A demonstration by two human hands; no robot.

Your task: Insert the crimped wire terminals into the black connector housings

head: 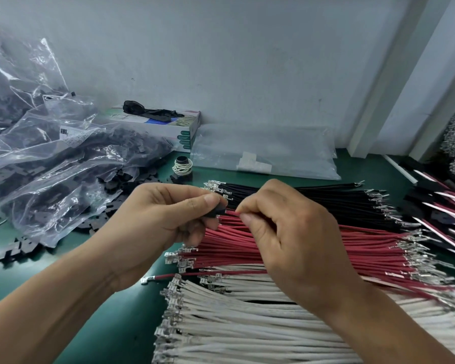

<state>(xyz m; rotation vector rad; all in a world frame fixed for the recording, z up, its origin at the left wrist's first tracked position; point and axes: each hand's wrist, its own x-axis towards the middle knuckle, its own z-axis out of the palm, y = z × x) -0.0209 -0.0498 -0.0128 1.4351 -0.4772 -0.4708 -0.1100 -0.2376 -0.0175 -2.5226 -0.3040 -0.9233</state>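
Observation:
My left hand (166,216) pinches a small black connector housing (217,212) between thumb and fingers above the wire piles. My right hand (286,232) pinches a red wire (230,213) whose end meets the housing's right side. Below the hands lie three rows of crimped wires: black wires (313,198) at the back, red wires (365,248) in the middle, white wires (247,324) nearest me. The terminal on the held wire is hidden by the housing and my fingers.
Clear plastic bags of black housings (63,158) pile up at the left, with loose housings (19,250) spilled on the green table (121,311). A white box (168,124), a flat clear bag (268,153) and a small roll (182,166) sit at the back. Assembled wire sets (441,214) lie at the right.

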